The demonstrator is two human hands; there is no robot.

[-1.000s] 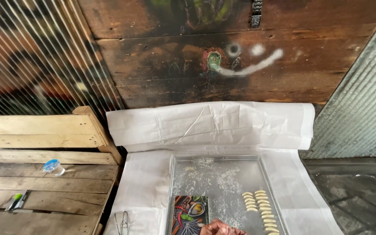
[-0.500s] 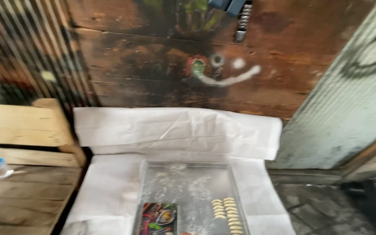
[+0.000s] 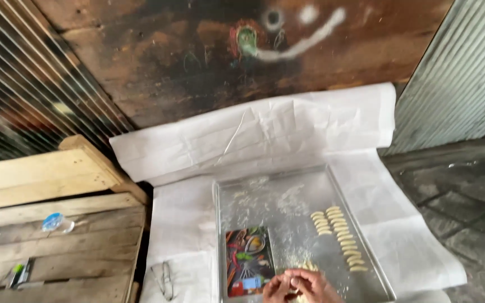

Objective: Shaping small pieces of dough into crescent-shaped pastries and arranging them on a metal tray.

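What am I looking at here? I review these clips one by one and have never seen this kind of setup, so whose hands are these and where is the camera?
There is no machine. A person wears one camera on the head, looking down at their own bare hands. The left hand and right hand meet at the bottom edge, fingers pressed together over a small pale bit of dough; what exactly they pinch is hidden. They work over a floured metal tray lying on white paper. On the tray sit two rows of small shaped dough pieces and a colourful printed card. To the left is a wooden pallet; behind, a dark wooden wall.
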